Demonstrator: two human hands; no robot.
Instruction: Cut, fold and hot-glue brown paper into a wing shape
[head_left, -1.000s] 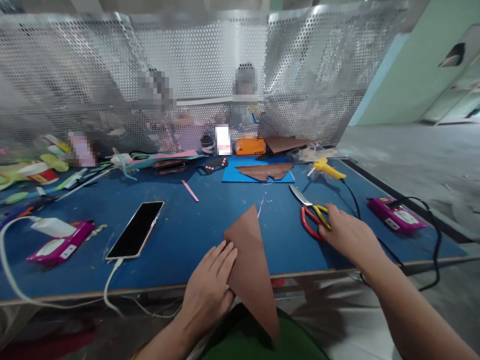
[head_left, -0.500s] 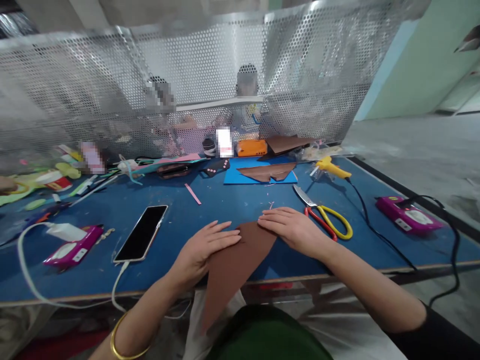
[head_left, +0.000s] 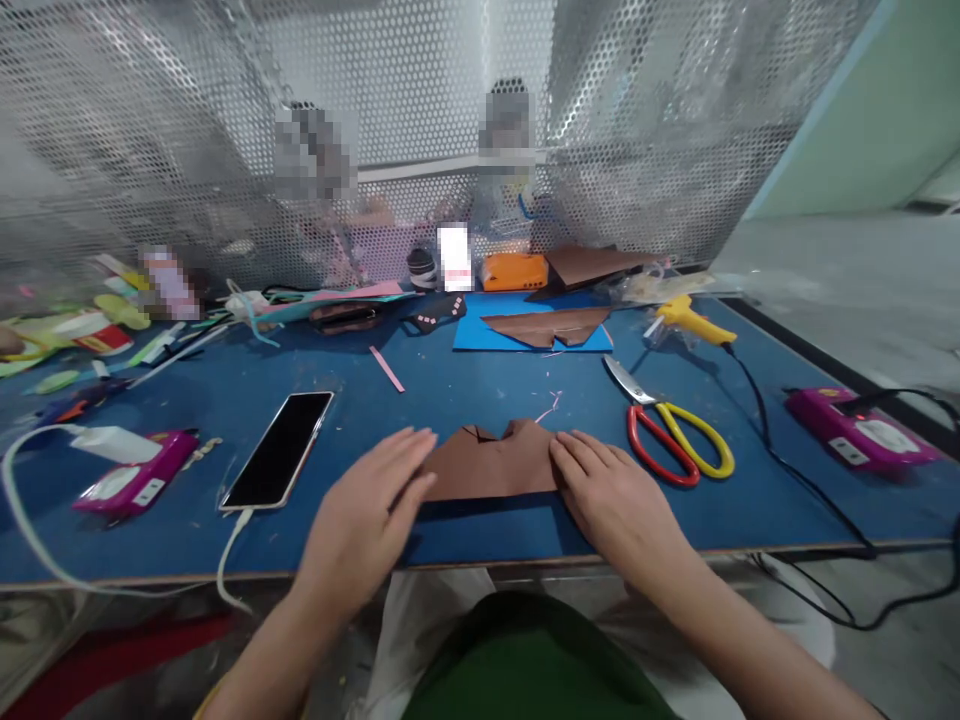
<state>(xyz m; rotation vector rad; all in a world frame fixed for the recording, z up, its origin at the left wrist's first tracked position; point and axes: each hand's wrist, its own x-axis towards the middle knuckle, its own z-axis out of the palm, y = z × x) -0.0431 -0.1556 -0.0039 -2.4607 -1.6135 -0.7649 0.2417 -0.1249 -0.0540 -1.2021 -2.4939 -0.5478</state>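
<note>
Both hands lie flat and open at six o'clock on the blue table [head_left: 480, 525]: the left hand [head_left: 365, 515] presses the left end of a folded brown paper piece [head_left: 491, 468], the right hand [head_left: 611, 495] its right end, neither gripping anything. The paper looks light, thin and easily creased, best pinched at a free edge or corner while the other palm pins it. At three o'clock lie the scissors [head_left: 671, 435]; at nine o'clock a phone [head_left: 279, 462]; farther off at twelve o'clock, more brown scraps on a blue sheet [head_left: 480, 335], and at one o'clock a yellow glue gun [head_left: 694, 320]
</note>
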